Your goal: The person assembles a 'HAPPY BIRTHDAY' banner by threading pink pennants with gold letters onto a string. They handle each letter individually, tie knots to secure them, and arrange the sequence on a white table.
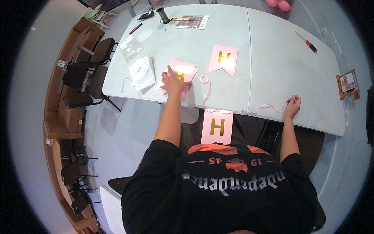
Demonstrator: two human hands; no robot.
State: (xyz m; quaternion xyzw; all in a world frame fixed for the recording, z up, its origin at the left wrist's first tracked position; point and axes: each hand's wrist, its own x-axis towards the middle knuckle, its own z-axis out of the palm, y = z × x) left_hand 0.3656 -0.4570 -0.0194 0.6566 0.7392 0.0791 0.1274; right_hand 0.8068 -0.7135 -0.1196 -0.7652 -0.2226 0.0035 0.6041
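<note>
My left hand (173,82) lies with fingers spread on a stack of pink pennants (186,67) with gold lettering, partly hiding the top one. At the table's right front, my right hand (293,106) pinches a thin pink ribbon (255,113). This ribbon runs left along the table edge to a pink pennant (217,126) with a gold letter, and appears threaded through its top. That pennant hangs below the edge, in front of my shirt. A small ribbon roll (204,79) rests right of the stack. Farther back lies another swallow-tailed pink pennant (223,60).
Left of the stack are a white packet (142,73) and a clear plastic bag (131,48). A red pen (135,29), a dark cylinder (163,15) and a flat package (191,22) lie toward the back. A screwdriver (311,46) lies far right. Chairs (97,82) stand left.
</note>
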